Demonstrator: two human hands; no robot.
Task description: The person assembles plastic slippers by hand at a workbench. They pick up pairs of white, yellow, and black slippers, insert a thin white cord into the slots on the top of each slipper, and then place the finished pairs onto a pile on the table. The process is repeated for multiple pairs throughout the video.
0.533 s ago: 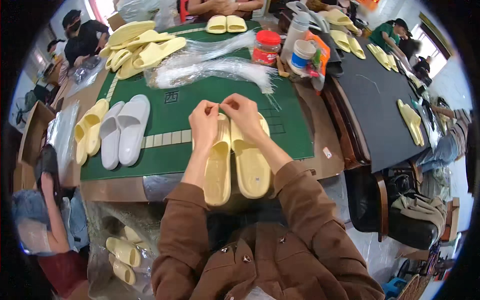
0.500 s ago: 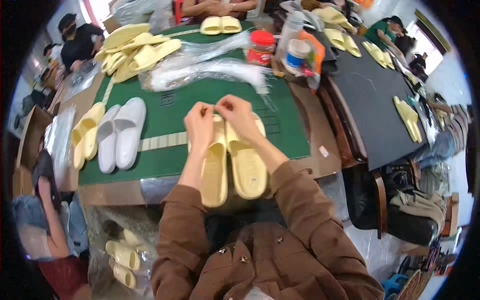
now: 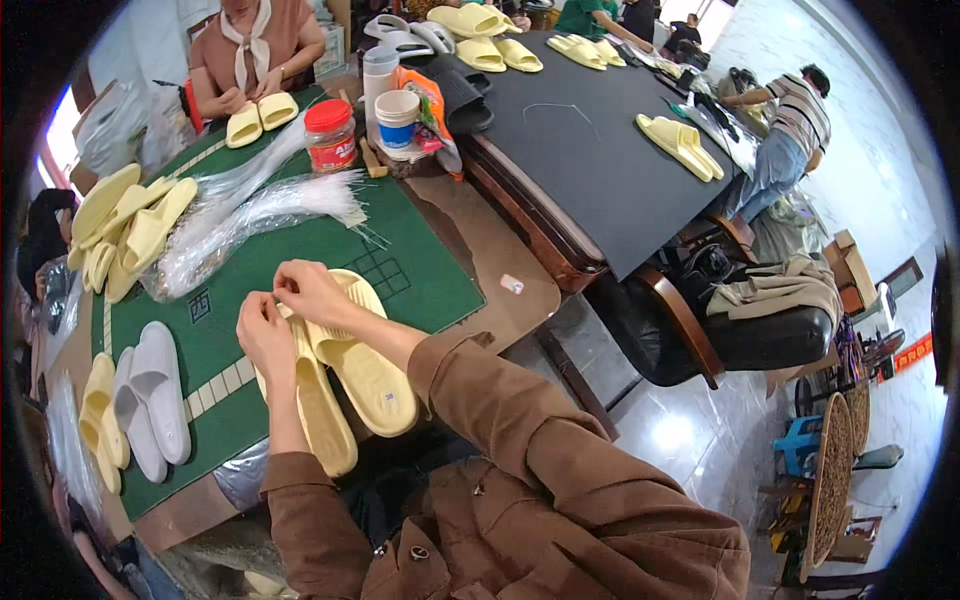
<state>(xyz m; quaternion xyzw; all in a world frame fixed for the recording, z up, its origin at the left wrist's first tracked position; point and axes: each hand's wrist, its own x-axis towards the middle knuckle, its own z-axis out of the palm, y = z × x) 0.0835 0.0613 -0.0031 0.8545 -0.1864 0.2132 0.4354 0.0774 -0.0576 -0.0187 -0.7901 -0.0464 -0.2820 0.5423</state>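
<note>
A pair of pale yellow slide slippers (image 3: 375,385) lies side by side at the near edge of the green-topped table, heels toward me. Both my hands are over the toe end of the pair. My left hand (image 3: 267,338) is closed in a pinch at the left slipper's front. Touching or almost touching it, my right hand (image 3: 315,294) is pinched too, its wrist above the right slipper's strap. Whatever the fingertips hold is too small to make out. Beyond my hands lies a bundle of thin clear-white plastic strands (image 3: 265,225) in a clear wrapper.
Grey slippers (image 3: 160,395) and a yellow pair (image 3: 100,415) lie to the left, below a yellow slipper pile (image 3: 150,220). A red-lidded jar (image 3: 331,150) and a cup (image 3: 397,125) stand farther back. Across sits a person (image 3: 250,60). A dark table (image 3: 570,140) and black chair (image 3: 770,340) are at right.
The view has swung to the right, so the table and slippers now appear farther left and tilted. My hands stay pinched together at the slippers' toe end.
</note>
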